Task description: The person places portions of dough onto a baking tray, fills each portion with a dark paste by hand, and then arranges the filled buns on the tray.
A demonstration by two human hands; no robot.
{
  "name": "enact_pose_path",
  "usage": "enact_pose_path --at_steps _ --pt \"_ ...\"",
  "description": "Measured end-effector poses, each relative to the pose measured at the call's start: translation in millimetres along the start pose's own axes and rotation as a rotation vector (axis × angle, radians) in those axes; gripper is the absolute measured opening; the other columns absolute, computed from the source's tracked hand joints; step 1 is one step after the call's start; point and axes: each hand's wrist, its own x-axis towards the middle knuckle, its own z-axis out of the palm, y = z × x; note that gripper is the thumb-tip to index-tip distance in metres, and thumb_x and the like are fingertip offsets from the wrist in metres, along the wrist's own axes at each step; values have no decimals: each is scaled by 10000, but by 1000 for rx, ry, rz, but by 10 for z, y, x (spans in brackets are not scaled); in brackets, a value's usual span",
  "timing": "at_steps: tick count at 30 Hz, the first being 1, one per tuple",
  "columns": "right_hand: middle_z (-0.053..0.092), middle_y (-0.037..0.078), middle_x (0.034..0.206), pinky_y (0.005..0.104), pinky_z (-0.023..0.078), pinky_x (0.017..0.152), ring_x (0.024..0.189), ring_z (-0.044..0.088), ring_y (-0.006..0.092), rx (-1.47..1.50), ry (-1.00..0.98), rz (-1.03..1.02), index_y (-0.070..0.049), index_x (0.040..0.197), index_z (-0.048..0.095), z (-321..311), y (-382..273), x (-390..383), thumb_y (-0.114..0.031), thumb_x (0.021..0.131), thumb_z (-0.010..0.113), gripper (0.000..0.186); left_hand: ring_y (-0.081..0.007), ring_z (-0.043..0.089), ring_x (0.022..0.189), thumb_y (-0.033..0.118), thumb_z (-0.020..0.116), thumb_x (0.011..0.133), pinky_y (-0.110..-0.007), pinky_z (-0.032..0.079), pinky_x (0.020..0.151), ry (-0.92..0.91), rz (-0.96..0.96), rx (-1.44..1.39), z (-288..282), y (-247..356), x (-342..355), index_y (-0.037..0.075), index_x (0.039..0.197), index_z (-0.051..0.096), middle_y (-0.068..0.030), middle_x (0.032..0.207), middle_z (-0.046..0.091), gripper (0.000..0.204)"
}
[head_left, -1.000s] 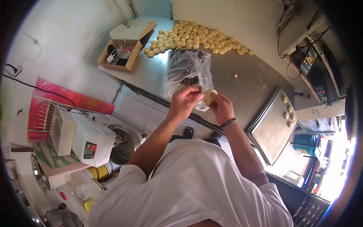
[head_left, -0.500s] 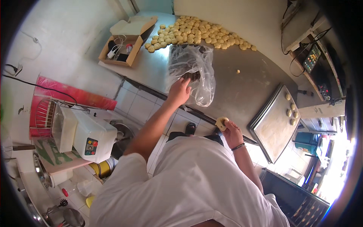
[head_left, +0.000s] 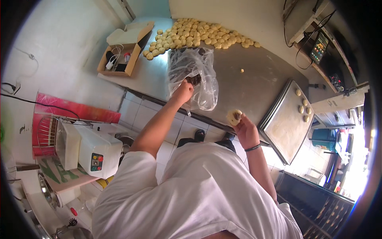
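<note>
My left hand (head_left: pixel 183 92) is closed at the mouth of a clear plastic bag (head_left: pixel 207 93), which lies on the metal worktable. A dark brown, lumpy filling (head_left: pixel 195 79) shows inside the bag, right by my fingertips. What the fingers pinch, if anything, is hidden. My right hand (head_left: pixel 247 131), a dark band at its wrist, holds up a flattened piece of pale dough (head_left: pixel 232 117) near the table's front edge. A brown patch shows on the side of the dough by my fingers.
Many pale dough balls (head_left: pixel 191 34) crowd the back of the worktable (head_left: pixel 234 91). One small dough bit (head_left: pixel 242 70) lies mid-table. Stacked baking trays (head_left: pixel 288 123) overhang at right, with several shaped pieces (head_left: pixel 305 102) on top. An open cardboard box (head_left: pixel 129 67) stands left.
My left hand's fingers have curled shut at the filling and drawn slightly back. My right hand has lifted and tilted the dough, showing more of its face. The whole view has shifted slightly.
</note>
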Motion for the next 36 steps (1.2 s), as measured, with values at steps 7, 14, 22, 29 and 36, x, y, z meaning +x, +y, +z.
enact_pose_path --at_steps 7,14,22,29,36 --pt "629 128 1284 349 524 1006 1185 616 218 38 -145 -20 62 1347 539 360 -156 195 -157 1033 537 383 -277 622 1055 203 723 896 -387 509 882 65 208 -748 -816 1196 -774 40 1146 717 -147 1189 603 298" --pt "673 112 1212 314 540 989 1098 662 197 -9 -112 -60 34 1301 596 535 -59 221 -68 1008 576 311 -333 493 1289 208 677 944 -451 380 1077 204 558 -85 -887 1700 -987 48 1195 683 -196 1430 473 298" --pt "699 100 1146 286 556 895 1032 680 179 -48 -104 -161 21 1241 644 505 -202 192 -49 977 621 273 -145 573 1133 209 702 953 -295 500 944 -454 -138 -1418 -670 1598 -639 -14 1283 606 -94 1376 527 409" --pt "719 72 1020 280 566 814 916 695 172 -219 95 -173 26 1220 652 23 -347 236 -40 951 631 278 -142 619 1001 33 755 863 -280 549 765 -244 444 -860 -619 2042 -610 19 1267 610 -52 1119 607 429" --pt "661 93 1070 306 551 870 977 664 200 -384 131 -268 46 1288 613 -542 43 301 -6 915 588 378 -106 614 779 165 713 923 -256 529 739 -746 -313 -1223 530 1740 -331 61 1088 710 -21 899 683 196"
